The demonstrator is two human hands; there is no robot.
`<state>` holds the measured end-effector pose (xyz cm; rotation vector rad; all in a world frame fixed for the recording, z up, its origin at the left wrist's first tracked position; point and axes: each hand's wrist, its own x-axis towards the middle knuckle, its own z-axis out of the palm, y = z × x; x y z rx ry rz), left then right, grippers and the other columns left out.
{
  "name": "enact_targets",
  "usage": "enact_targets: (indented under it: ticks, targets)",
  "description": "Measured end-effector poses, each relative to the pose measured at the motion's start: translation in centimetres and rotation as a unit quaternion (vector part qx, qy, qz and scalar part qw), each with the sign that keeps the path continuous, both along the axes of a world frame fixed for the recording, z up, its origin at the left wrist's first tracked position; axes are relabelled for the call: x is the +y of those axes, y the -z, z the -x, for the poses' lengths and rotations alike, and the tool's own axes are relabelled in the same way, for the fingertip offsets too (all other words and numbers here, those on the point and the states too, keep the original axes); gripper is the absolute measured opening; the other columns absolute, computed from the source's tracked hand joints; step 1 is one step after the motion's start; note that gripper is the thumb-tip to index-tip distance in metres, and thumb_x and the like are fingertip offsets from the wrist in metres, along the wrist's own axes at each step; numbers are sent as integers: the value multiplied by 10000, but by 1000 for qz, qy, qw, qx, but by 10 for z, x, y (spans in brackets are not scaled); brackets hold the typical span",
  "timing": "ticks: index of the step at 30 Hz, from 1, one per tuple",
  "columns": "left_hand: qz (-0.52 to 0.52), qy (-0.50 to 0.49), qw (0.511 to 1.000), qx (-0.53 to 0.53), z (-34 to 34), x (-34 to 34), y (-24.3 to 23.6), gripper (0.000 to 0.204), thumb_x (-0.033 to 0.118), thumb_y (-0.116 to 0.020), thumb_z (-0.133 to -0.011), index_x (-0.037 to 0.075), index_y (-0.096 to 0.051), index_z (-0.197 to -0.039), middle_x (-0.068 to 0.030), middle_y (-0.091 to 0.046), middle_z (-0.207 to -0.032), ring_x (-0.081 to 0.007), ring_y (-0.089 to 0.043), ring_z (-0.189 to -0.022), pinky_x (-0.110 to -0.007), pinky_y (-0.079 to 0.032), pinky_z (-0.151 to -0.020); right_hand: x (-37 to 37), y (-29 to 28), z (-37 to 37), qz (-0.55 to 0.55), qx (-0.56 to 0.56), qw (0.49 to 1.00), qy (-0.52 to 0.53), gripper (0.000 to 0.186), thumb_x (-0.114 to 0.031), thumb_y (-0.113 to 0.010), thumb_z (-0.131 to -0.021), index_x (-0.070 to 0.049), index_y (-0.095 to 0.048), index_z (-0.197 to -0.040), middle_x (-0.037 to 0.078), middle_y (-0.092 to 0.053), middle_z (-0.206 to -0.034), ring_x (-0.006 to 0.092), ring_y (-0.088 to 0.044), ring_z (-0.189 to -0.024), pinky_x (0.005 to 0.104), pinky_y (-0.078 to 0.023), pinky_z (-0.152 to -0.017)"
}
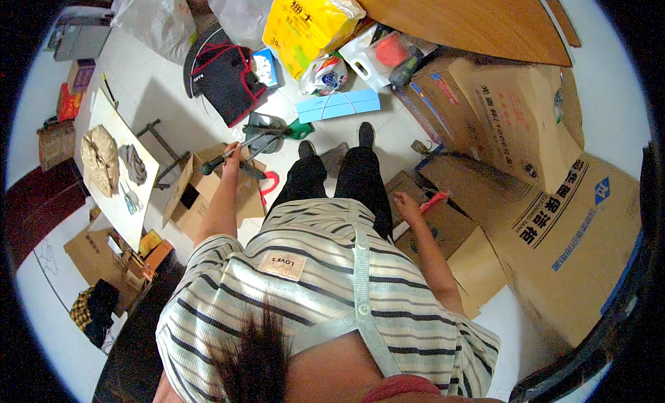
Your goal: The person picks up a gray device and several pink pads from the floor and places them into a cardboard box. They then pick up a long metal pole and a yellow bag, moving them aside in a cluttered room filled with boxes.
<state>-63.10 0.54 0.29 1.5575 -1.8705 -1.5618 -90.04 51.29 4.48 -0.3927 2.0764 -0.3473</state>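
Note:
My left hand (232, 157) grips a long metal tool (253, 141) with dark handles and a green end, held low on the left above an open cardboard box (235, 198). Its lower parts overlap a grey object and a red loop, so their outlines are unclear. My right hand (409, 207) hangs beside my right leg with curled fingers, near a red-handled object (435, 200) and flattened brown cardboard (443, 243); whether it holds anything is hidden. My dark-shoed feet stand just beyond, with a light blue long box (337, 107) in front of them.
A low white table (111, 112) at left carries a beige bundle, grey cloth and scissors. Ahead lie plastic bags (156, 15), a yellow sack (301, 25), a black bag (222, 77) and a white jug. Large cardboard sheets (568, 257) lean at right under a wooden panel (471, 11).

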Motion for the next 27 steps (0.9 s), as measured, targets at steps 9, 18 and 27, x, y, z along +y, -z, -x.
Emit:
enact_targets:
  ticks: [9, 18, 27]
  targets:
    - [-20, -100, 995, -7, 6, 29, -5, 407, 252, -564, -826, 43, -460, -1160, -83, -507, -1085, -177, -474, -984, -294, -378, -857, -33, 14, 25, 82, -45, 995, 44, 306, -203, -496, -866, -60, -494, -1137, 69, -569, -974, 156, -559, -830, 273, -455, -673]
    - [-3, -194, 981, -7, 38, 36, -40, 338, 241, -568, -830, 29, -520, -1089, -57, -538, -1000, -147, -492, -897, -272, -396, -797, -53, 15, 92, 66, -122, 985, 101, 372, -215, -496, -861, 1, -448, -1161, 79, -579, -903, 153, -559, -775, 303, -460, -650]
    - [35, -217, 973, -68, 22, 33, 12, 326, 287, -519, -862, 7, -549, -1025, -72, -552, -969, -148, -487, -891, -276, -385, -807, -178, 82, 208, 119, -162, 910, 363, 426, -285, -532, -840, -43, -421, -1172, 63, -538, -1033, 187, -540, -901, 332, -464, -767]
